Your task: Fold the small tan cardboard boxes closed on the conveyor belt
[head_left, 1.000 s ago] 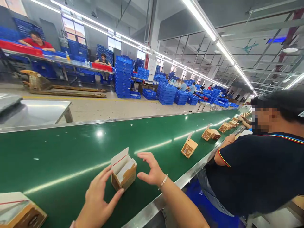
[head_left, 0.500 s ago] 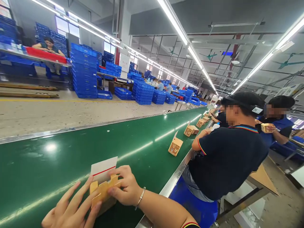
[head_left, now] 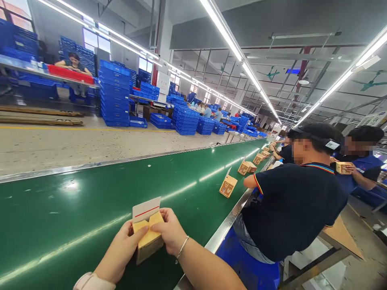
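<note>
Between my two hands is a small cardboard box (head_left: 150,246), its yellow inner flaps folded inward over the top. A pale lid flap with a red line (head_left: 146,210) stands up at its far side. My left hand (head_left: 122,245) grips the box's left side, with the thumb pressing on a flap. On the right side my right hand (head_left: 173,231), a bracelet at its wrist, holds the box with its thumb on the other flap. The undersides of my fingers are hidden behind the box.
A green conveyor belt (head_left: 99,201) runs away to the right. Farther along it stands a brown printed box (head_left: 228,186) with a raised flap, and several more beyond. A co-worker (head_left: 296,201) sits at the belt's right edge. Stacked blue crates (head_left: 115,92) stand across the floor.
The inner flaps have gone from sticking up to lying folded down. My left hand has moved from spread fingers to a grip on the box's side. The view has shifted slightly left.
</note>
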Motion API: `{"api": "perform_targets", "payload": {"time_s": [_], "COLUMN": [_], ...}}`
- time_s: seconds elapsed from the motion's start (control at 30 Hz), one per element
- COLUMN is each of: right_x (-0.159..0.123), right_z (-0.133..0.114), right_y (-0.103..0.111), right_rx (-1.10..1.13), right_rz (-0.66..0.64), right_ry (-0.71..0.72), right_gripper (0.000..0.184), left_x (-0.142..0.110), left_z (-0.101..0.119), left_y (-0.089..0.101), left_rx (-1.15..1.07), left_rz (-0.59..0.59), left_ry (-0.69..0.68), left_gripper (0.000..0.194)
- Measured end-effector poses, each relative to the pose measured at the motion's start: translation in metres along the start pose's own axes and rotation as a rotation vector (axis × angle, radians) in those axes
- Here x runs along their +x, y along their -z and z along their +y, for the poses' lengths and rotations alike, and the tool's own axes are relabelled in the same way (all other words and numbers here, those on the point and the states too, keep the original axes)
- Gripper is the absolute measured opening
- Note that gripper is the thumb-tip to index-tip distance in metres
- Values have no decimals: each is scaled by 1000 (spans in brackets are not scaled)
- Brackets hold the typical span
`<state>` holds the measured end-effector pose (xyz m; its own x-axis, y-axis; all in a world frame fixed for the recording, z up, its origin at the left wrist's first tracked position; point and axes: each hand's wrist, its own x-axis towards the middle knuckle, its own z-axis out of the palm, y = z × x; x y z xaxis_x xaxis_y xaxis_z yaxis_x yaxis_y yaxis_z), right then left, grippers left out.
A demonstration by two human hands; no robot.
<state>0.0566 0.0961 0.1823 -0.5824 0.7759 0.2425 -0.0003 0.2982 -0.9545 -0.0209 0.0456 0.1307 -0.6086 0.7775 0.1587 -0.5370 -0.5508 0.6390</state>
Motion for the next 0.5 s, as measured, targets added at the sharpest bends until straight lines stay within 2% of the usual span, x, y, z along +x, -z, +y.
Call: {"api": "perform_targets", "payload": {"time_s": [0.1, 0.2, 0.3, 0.37, 0.43, 0.5], "right_x": [5, 10, 16, 20, 21, 20], "right_z": [-2, -10, -22, -26, -23, -12], "right_y": [3, 6, 16, 25, 34, 40], "right_rx": [-27, -63, -102, -132, -161, -226], "right_rz": [48, 48, 41, 55, 93, 198], "right_ry": [20, 34, 30, 34, 35, 154], "right_gripper": [53, 53, 55, 57, 59, 61], "left_x": [6, 14, -4, -33, -64, -85], "left_z": [1, -3, -8, -15, -24, -30], "left_y": [-13, -19, -10, 7, 35, 70], "left_rx": [45, 93, 189, 350, 489, 504], "left_rz": [-6, 45, 160, 82, -43, 89], "left_ry": [-11, -89, -263, -477, -839, -1256], "left_gripper": [26, 33, 42, 38, 26, 14]}}
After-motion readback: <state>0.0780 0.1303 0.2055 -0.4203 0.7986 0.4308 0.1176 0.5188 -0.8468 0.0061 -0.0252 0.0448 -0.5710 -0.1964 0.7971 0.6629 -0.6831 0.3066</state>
